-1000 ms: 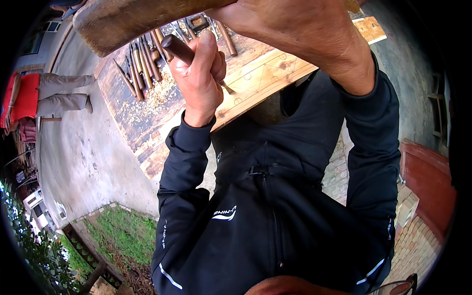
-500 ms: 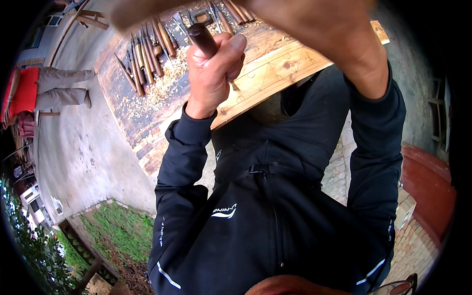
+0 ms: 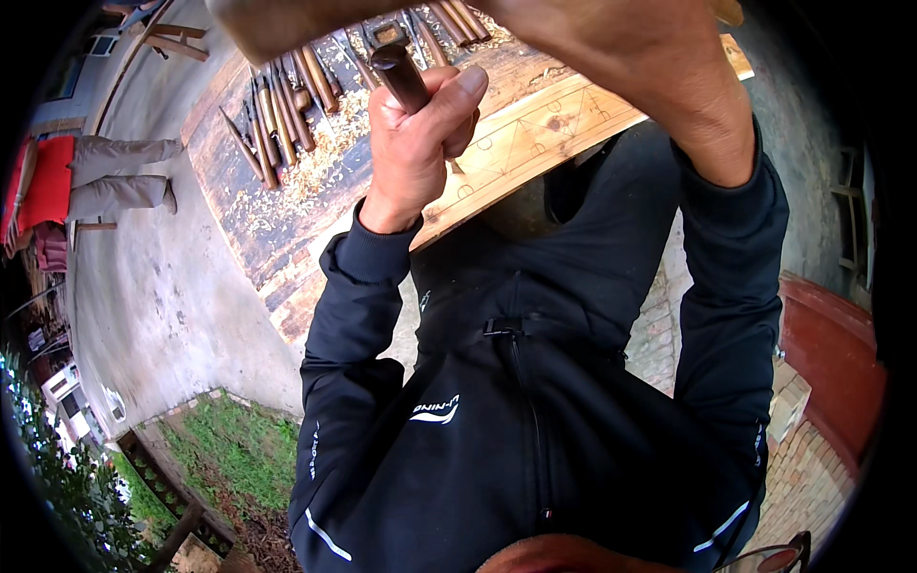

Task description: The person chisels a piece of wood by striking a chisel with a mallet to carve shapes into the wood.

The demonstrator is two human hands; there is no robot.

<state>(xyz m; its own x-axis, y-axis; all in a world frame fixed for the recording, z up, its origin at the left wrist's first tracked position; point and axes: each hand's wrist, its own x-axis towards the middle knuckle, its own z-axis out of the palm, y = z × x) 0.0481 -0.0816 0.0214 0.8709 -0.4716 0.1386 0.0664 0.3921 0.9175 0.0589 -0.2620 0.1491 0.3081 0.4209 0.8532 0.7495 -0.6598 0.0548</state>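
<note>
A woodcarver's left hand [image 3: 420,143] closes in a fist around the dark wooden handle of a chisel [image 3: 401,76], its blade hidden behind the palm and aimed at a pale plank [image 3: 564,119] pencilled with triangles and circles. The right hand [image 3: 621,67], close to the camera, wraps the shaft of a wooden mallet [image 3: 287,21] whose blunt head crosses the top edge of the picture above the chisel.

The plank lies on a weathered workbench [image 3: 253,239] strewn with pale shavings [image 3: 325,162]. A row of spare chisels [image 3: 282,119] fans out along the bench's far side, about a dozen, though overlap and blur prevent a firm count. One plank, one mallet and one chisel are in use.

The risk here looks plain: the mallet head hangs very near the knuckles, and a blow landing off the handle's end could strike the thumb raised beside it. No clamp is visible on the plank, so it may also skid under a hit and spoil the marked lines.

At far left a second person's trouser legs [image 3: 119,172] stand on the concrete yard.
</note>
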